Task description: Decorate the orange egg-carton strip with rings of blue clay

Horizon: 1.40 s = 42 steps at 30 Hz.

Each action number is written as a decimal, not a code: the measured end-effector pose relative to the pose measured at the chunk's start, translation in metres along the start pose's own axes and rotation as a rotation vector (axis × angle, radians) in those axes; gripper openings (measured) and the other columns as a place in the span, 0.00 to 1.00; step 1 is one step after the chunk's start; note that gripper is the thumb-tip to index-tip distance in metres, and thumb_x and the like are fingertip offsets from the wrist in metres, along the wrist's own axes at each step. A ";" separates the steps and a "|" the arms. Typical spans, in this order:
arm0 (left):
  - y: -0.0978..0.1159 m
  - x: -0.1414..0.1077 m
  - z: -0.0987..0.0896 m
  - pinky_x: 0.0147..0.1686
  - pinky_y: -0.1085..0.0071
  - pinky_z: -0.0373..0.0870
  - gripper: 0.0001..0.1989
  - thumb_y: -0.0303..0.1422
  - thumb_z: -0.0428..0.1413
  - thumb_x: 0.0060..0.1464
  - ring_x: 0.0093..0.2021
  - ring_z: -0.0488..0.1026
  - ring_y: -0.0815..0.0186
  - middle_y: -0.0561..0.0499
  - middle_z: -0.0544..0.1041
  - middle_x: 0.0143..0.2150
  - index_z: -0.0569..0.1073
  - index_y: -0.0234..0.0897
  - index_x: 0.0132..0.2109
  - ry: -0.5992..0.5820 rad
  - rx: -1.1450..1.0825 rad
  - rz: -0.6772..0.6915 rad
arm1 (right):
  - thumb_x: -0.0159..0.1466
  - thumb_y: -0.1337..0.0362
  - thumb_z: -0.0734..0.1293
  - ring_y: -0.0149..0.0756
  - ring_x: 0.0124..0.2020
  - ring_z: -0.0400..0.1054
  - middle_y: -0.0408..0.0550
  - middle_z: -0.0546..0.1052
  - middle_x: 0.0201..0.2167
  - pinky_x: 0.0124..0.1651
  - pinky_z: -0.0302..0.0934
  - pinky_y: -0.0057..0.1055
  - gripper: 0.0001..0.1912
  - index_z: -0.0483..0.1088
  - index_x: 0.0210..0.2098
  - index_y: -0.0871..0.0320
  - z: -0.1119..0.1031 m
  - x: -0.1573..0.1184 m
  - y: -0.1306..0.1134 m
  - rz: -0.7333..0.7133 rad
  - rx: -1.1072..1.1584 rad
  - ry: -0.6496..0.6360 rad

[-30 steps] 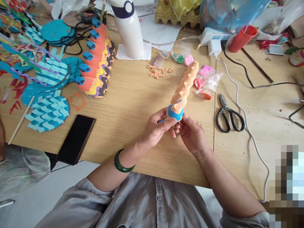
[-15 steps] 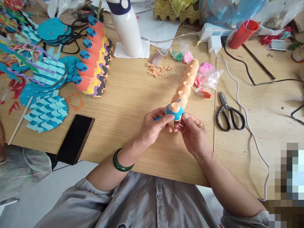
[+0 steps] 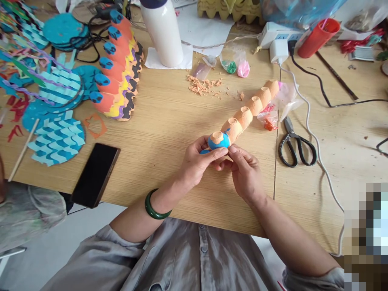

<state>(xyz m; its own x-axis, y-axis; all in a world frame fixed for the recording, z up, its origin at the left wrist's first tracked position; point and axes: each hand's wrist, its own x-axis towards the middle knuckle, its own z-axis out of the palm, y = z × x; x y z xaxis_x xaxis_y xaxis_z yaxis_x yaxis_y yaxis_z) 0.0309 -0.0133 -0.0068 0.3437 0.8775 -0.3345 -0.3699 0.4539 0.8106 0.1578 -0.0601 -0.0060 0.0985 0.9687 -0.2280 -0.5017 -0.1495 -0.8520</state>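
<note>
Head view: two bare hands grip a chain of orange cups point(image 3: 248, 107) at mid-frame above a wooden table point(image 3: 157, 113). The chain's long axis runs straight from the hands toward 2 o'clock. Its blue end cup point(image 3: 218, 141) sits at the lower left, within the fingers, and its far end point(image 3: 273, 88) points toward a plastic bag point(image 3: 287, 99). Whether that far end rests on the table, the view does not settle.

The left hand point(image 3: 198, 161), a green bangle point(image 3: 157, 205) on its wrist, is closed around the blue cup, thumb laid across it. The right hand point(image 3: 245, 173) grasps the chain from below and beside, its fingertips point(image 3: 232, 149) pressed near the join of the blue and orange cups. Fingers hide the underside of the blue cup, and a small blue piece point(image 3: 204, 152) shows only partly beneath the left thumb.

Orange shavings point(image 3: 201, 85) lie at 11 o'clock from the hands, scissors point(image 3: 298, 147) at 3 o'clock, a phone point(image 3: 95, 176) at 9 o'clock. A pixelated block covers the lower right corner.
</note>
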 end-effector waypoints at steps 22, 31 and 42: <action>-0.004 -0.008 -0.001 0.25 0.75 0.71 0.12 0.36 0.70 0.54 0.25 0.75 0.71 0.54 0.80 0.30 0.77 0.36 0.38 -0.113 0.168 0.245 | 0.60 0.47 0.77 0.30 0.25 0.68 0.41 0.74 0.23 0.31 0.67 0.31 0.19 0.75 0.24 0.55 0.000 0.004 -0.015 0.189 0.130 -0.036; -0.002 -0.008 0.001 0.20 0.77 0.68 0.11 0.39 0.69 0.56 0.26 0.76 0.71 0.52 0.82 0.31 0.79 0.36 0.37 -0.124 0.072 0.232 | 0.55 0.50 0.80 0.28 0.24 0.64 0.39 0.72 0.23 0.27 0.64 0.27 0.17 0.76 0.25 0.54 -0.003 0.007 -0.014 0.233 0.202 -0.010; -0.002 -0.006 0.000 0.20 0.76 0.68 0.14 0.44 0.68 0.56 0.16 0.59 0.76 0.62 0.61 0.16 0.79 0.38 0.35 -0.121 0.038 0.192 | 0.57 0.52 0.80 0.28 0.24 0.63 0.39 0.72 0.23 0.25 0.63 0.26 0.17 0.74 0.25 0.54 -0.005 0.010 -0.017 0.247 0.215 0.030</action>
<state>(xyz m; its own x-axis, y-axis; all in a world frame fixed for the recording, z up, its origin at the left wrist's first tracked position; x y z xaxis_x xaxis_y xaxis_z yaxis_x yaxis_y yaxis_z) 0.0290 -0.0195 -0.0062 0.3719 0.9212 -0.1145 -0.4063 0.2725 0.8722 0.1720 -0.0489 0.0036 -0.0250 0.9016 -0.4319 -0.6836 -0.3307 -0.6507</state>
